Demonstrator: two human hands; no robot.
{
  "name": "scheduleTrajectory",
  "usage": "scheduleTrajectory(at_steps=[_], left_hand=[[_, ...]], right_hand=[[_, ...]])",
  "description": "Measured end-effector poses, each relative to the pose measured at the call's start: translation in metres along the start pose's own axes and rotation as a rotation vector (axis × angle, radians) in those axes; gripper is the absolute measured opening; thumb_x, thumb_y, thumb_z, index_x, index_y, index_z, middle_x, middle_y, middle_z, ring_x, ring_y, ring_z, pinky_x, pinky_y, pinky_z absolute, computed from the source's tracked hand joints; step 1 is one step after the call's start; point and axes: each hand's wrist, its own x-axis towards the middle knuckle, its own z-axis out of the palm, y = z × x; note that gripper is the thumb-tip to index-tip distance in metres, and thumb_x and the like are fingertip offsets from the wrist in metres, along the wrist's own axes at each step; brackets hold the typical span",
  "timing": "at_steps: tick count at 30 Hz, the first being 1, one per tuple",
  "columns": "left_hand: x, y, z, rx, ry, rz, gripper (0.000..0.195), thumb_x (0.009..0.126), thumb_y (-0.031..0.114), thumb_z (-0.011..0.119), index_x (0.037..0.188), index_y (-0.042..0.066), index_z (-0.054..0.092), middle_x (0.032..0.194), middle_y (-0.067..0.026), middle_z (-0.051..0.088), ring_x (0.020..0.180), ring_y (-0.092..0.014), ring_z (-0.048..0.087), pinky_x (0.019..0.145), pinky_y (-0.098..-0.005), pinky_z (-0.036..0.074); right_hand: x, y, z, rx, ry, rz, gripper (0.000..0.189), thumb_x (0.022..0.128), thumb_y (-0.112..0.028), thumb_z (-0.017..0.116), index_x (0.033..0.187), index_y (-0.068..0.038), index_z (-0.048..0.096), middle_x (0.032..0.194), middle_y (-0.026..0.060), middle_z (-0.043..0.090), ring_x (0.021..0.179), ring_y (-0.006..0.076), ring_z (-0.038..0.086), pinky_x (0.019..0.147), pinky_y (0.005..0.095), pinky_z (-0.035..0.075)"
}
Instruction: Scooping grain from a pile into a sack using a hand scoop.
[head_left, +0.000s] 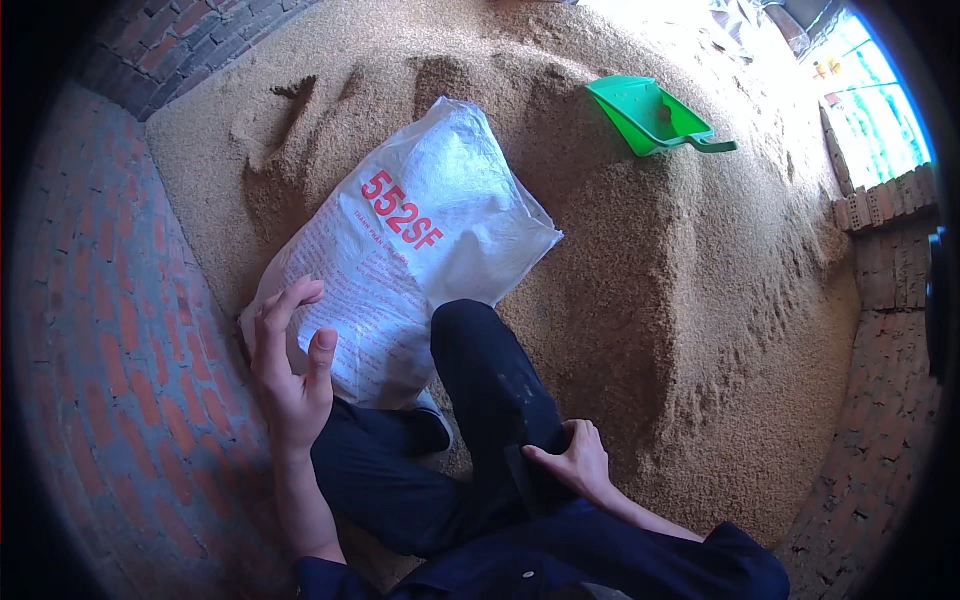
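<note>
A white woven plastic sack with red and faded print lies tilted on a heap of grain husks, in front of my bent knees. My left hand is raised over the sack's lower left part, its fingers curved and apart with nothing held. Whether its fingertips touch the sack, I cannot tell. My right hand rests on the dark trousers at my thigh, thumb and fingers spread around the cloth. On the heap beyond the sack, to the right, lies a green plastic dustpan, its handle pointing right.
A brick wall runs along the left side, and another brick wall stands at the upper left. On the right are a low brick wall and a bright opening. Husks slope up around the sack.
</note>
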Motion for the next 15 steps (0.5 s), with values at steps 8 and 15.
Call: scheduleTrajectory(at_steps=[8, 15], left_hand=[[0.001, 0.0, 0.001, 0.027, -0.011, 0.01, 0.035, 0.09, 0.02, 0.056, 0.119, 0.001, 0.05, 0.106, -0.0125, 0.059, 0.099, -0.025, 0.055, 0.087, -0.0374, 0.043], [-0.002, -0.001, 0.0, 0.033, -0.027, -0.01, 0.036, 0.09, 0.021, 0.056, 0.119, 0.001, 0.05, 0.106, -0.0125, 0.059, 0.099, -0.025, 0.054, 0.087, -0.0372, 0.042]], right_hand=[[0.01, 0.004, 0.016, 0.057, 0.13, -0.047, 0.075, 0.063, -0.058, 0.071, 0.099, 0.005, 0.052, 0.097, 0.0151, 0.051, 0.095, 0.0289, 0.051, 0.082, 0.0382, 0.042], [0.023, 0.006, 0.022, 0.257, 0.059, 0.144, 0.075, 0.066, -0.063, 0.068, 0.093, 0.004, 0.051, 0.092, 0.0184, 0.053, 0.09, 0.0304, 0.053, 0.077, 0.0412, 0.043]])
